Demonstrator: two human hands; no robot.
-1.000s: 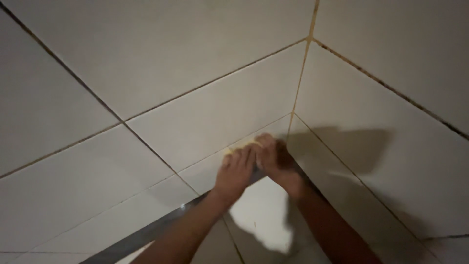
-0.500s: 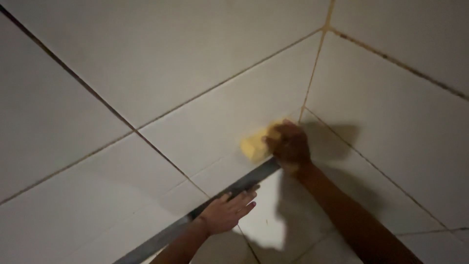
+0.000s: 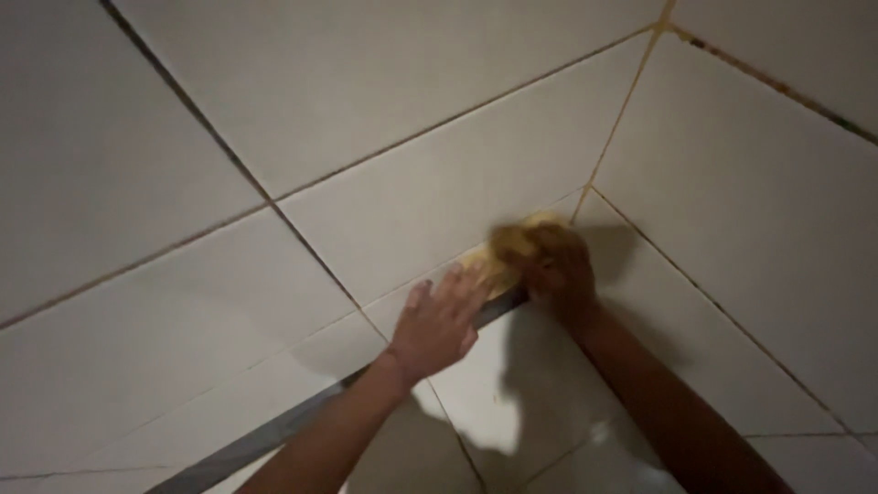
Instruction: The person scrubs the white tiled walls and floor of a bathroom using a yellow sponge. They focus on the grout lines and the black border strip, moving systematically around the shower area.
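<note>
My right hand (image 3: 558,265) grips a yellow sponge (image 3: 494,256) and presses it against the base of a white tiled wall (image 3: 439,183), close to the corner where two walls meet. My left hand (image 3: 437,322) lies flat with fingers spread on the wall just left of the sponge, its fingertips nearly touching it. A grey metal strip (image 3: 302,416) runs along the foot of the wall, passing under both hands.
Large pale tiles with dark grout lines cover the walls. The corner joint (image 3: 622,110) has yellowish grout. A glossy floor tile (image 3: 512,402) below reflects light. A second tiled wall (image 3: 759,220) stands to the right.
My left hand has moved up and right along the wall to the sponge. My right hand with the sponge has slid slightly down toward the metal strip.
</note>
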